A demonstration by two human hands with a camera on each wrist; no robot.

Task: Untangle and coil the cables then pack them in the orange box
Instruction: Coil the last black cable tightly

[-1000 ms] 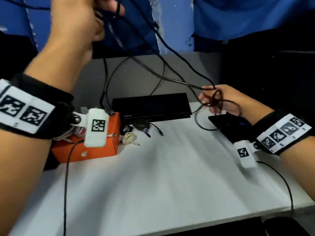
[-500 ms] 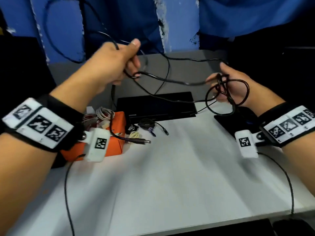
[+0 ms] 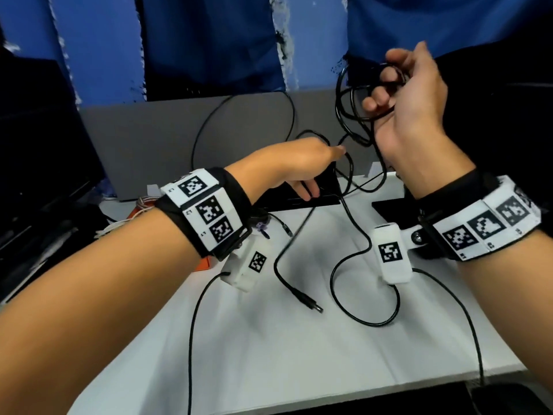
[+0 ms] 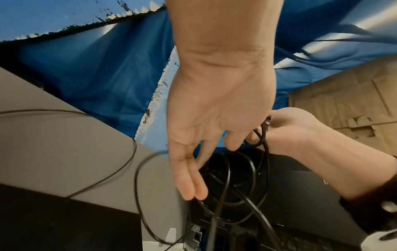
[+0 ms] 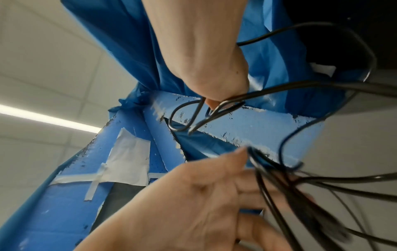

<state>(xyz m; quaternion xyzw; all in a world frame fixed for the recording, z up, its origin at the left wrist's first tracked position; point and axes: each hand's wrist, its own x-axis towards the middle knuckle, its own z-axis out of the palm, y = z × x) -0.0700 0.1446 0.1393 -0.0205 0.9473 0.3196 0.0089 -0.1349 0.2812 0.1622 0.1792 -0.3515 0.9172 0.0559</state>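
Note:
My right hand (image 3: 386,85) is raised at the back right and grips a bundle of loops of the black cable (image 3: 348,115). Just below it, my left hand (image 3: 329,163) reaches in with straight fingers (image 4: 189,178) that touch a strand of the same cable (image 4: 227,178); the thumb stands apart. From the hands the cable hangs to the white table (image 3: 299,369) in a loose loop. Its barrel plug (image 3: 311,305) lies on the table. The orange box (image 3: 206,264) sits at the left, mostly hidden behind my left wrist, with pale cables (image 3: 143,202) in it.
A flat black device (image 3: 299,202) lies at the table's back, another black item (image 3: 389,211) to its right. A small coiled cable with a purple tie (image 3: 262,227) lies near the box. A grey partition (image 3: 149,139) closes the back; a dark monitor (image 3: 45,145) stands left.
My left hand has dropped from the upper left to just under the right hand and loosened its grip. The right hand rose with the coil. The plug end now lies nearer on the table.

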